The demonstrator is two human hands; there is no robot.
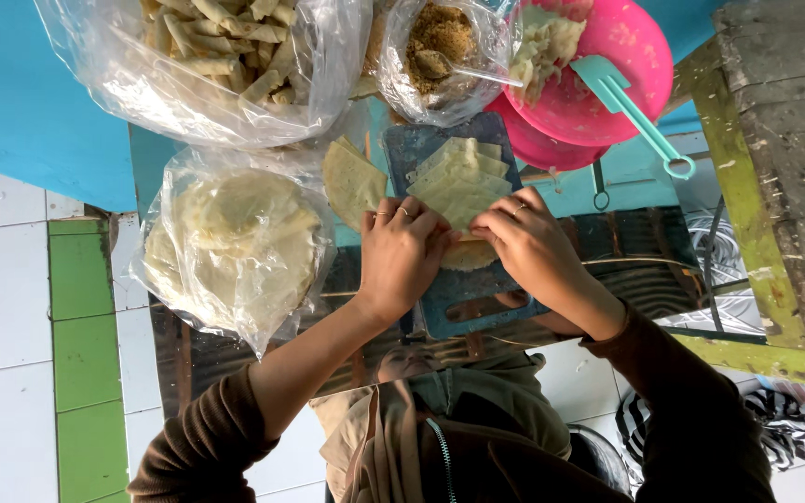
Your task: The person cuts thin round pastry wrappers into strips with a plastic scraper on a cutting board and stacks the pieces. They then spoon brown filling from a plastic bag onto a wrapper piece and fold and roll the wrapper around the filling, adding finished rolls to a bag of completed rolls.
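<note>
My left hand (401,253) and my right hand (525,244) meet over a blue cutting board (458,298). Both pinch a pale dough wrapper (470,253) between the fingertips, most of it hidden under the fingers. Just beyond the hands, a fanned stack of cut pale wrappers (460,177) lies on the board. One loose wrapper (351,182) rests off the board's left edge.
A clear bag of round wrappers (235,247) sits at left, a bag of rolled pieces (225,47) beyond it. A bag of brown crumbly filling with a spoon (440,47), pink bowls (607,84) and a teal spatula (631,107) stand at the far side. A worn green-edged ledge (757,214) runs along the right.
</note>
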